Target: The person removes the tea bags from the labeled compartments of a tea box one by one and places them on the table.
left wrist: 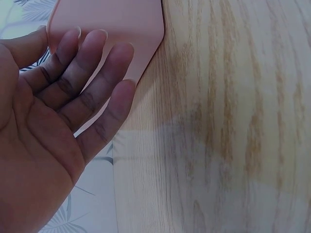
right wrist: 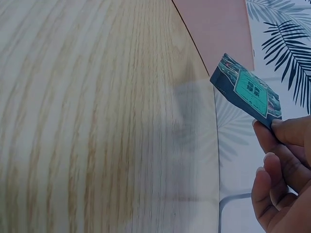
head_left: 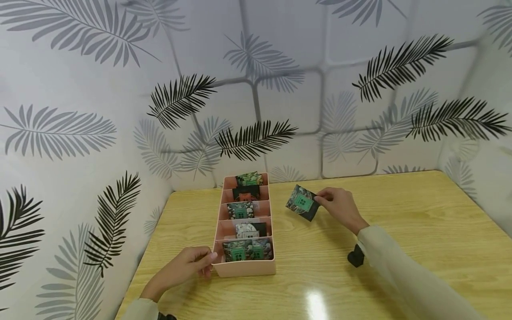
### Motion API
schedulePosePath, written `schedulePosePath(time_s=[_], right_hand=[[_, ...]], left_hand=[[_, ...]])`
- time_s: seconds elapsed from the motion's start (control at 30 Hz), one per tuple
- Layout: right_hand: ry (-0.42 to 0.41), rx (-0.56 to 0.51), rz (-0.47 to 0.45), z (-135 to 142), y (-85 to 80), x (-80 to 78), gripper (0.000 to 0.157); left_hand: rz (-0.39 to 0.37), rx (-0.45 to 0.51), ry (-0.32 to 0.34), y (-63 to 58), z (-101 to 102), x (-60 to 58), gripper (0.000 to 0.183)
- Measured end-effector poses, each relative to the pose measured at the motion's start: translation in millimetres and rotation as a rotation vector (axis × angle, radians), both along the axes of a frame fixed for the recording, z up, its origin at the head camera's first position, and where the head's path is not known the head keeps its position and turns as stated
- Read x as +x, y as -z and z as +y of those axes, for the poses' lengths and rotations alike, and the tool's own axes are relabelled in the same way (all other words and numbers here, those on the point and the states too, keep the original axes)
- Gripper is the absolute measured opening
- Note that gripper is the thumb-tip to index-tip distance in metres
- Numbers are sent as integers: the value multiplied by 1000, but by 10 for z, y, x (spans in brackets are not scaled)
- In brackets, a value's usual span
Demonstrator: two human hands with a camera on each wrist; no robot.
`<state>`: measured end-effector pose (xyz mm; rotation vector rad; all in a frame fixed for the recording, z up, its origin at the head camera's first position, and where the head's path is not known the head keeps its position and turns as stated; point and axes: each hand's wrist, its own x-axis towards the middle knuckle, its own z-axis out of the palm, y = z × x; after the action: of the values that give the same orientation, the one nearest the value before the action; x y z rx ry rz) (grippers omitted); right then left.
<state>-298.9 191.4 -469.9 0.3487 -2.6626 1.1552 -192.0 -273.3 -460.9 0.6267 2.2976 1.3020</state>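
Observation:
My right hand (head_left: 339,205) pinches a dark printed sachet (head_left: 301,202) with a green label by one corner, between thumb and fingers. In the right wrist view the sachet (right wrist: 247,91) is tilted, held above the table. To its left stands a long pink divided box (head_left: 246,268) with a row of compartments holding more sachets. At the box's near left corner, my left hand (head_left: 188,266) has its thumb at the rim and its fingers along the outside. The left wrist view shows those bent fingers (left wrist: 92,97) in front of the pink wall.
Two sachets with green labels (head_left: 238,254) stand in the nearest compartment; white, floral, dark red and green-yellow ones fill those behind. The wooden table (head_left: 392,213) meets a leaf-patterned backdrop (head_left: 280,111) at the back and left.

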Motion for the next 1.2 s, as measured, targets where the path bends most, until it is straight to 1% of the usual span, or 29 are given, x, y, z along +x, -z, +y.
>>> schedulePosePath(time_s=[0.2,0.4,0.47,0.73,0.83,0.93,1.07,1.2], right_hand=[[3,1,-14,-22,77,-100,20],[30,-23,-92,-44,139,-169,22],[54,-37,-121,-61,154,-180,22],[170,-85,-181,-151,175,-191,22],[208,-87,-210,-177,176,-201,21],[218,-80,-255,-197,178,-199,20],[205,-48,-313,-214,164,-179,21],[191,-7,-342,-221,145,-168,24]], left_hand=[[7,-10,5,-4,8,1,38],[7,-13,4,-2,23,3,39],[9,-15,4,-4,24,2,39],[10,-16,-1,-14,24,-2,39],[15,-18,-3,-14,23,0,39],[17,-23,-5,-15,22,5,39],[14,-29,-9,-19,16,11,40],[12,-30,-11,-19,-1,11,40]])
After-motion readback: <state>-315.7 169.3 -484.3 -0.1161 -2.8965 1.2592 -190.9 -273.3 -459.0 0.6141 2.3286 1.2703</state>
